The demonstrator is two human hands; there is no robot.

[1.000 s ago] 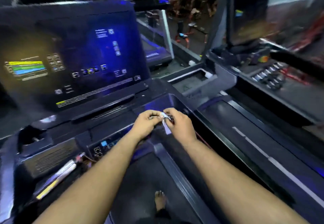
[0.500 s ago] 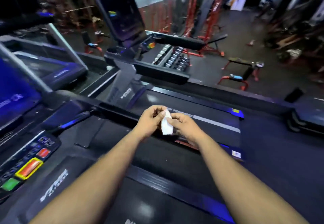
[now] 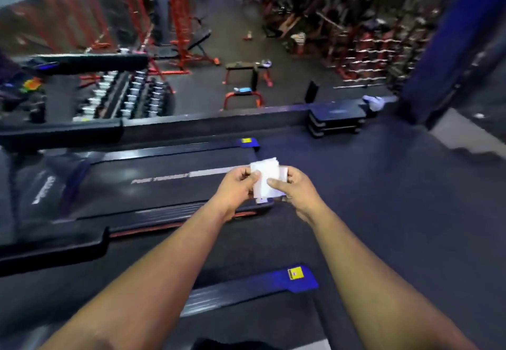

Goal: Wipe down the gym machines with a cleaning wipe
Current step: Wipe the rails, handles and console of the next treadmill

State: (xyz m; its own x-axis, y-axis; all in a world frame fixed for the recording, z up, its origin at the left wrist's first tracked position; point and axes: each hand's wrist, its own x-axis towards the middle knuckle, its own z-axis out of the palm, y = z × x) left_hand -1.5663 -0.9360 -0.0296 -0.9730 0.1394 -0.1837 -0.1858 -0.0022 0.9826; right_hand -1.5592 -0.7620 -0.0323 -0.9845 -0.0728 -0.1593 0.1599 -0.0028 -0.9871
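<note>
Hands meeting just past centre frame, pinching one white cleaning wipe (image 3: 265, 180) between them. Left hand (image 3: 237, 187) gripping the wipe's nine o'clock edge, thumb and fingers curled onto it; right hand (image 3: 296, 188) gripping the three o'clock edge, thumb lying across the face of the sheet. Wipe being held in the air, partly opened, apparently still folded in layers, its long axis running roughly twelve to six. Not touching any machine yet.

Lying below and toward nine o'clock from the hands: neighbouring treadmill deck (image 3: 153, 182), its belt stretching from nine o'clock toward the wipe, the rear end of the deck sitting right under the left hand. Nearer treadmill rail (image 3: 246, 289) crossing at six o'clock, between the forearms. Dumbbell rack (image 3: 123, 95) sitting well apart at ten o'clock.

Judging the step: readying the wipe, not yet wiping. Judging the reach: left hand nearer the neighbouring deck; both forearms straddling the nearer rail, so either hand serving there. Likely needing one hand to let go before pressing the wipe flat on a surface.
</note>
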